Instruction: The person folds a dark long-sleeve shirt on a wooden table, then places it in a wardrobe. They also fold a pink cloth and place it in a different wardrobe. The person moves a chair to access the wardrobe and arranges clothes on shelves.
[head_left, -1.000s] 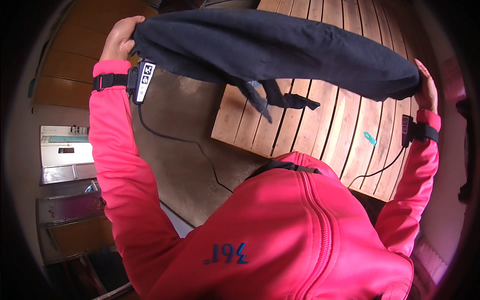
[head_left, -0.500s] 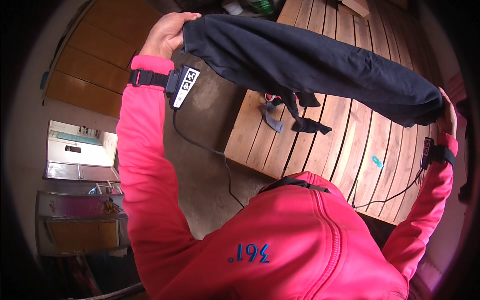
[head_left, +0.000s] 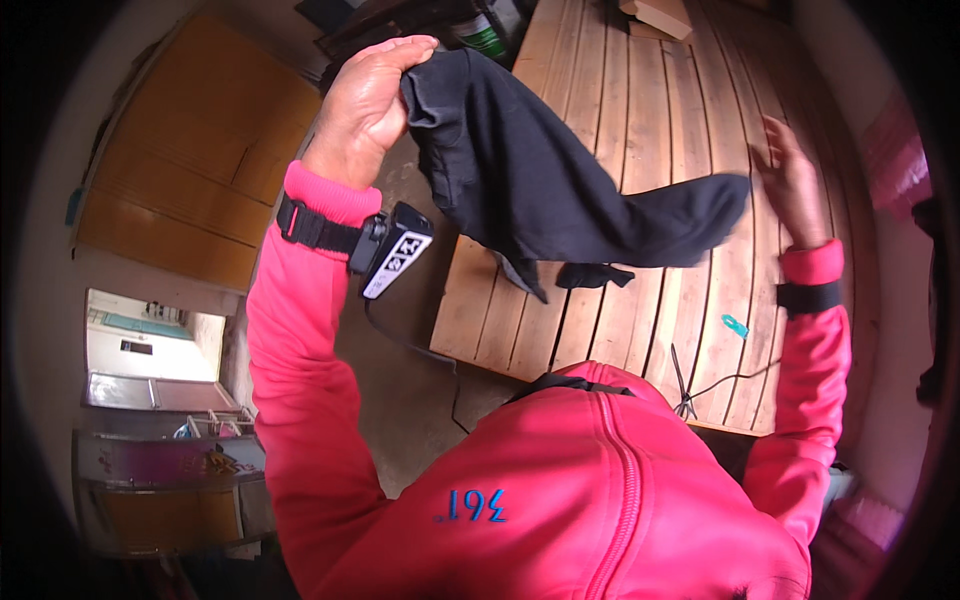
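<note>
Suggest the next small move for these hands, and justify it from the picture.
The right hand should probably close on the loose end of the dark garment: it is open beside that end, while the left hand grips the other.

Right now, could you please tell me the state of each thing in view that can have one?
Left hand: closed on the dark garment
Right hand: open, empty
Dark garment: held at one end, far end loose
Teal item: lying on the wooden slats
Jacket zip: closed where visible
</note>
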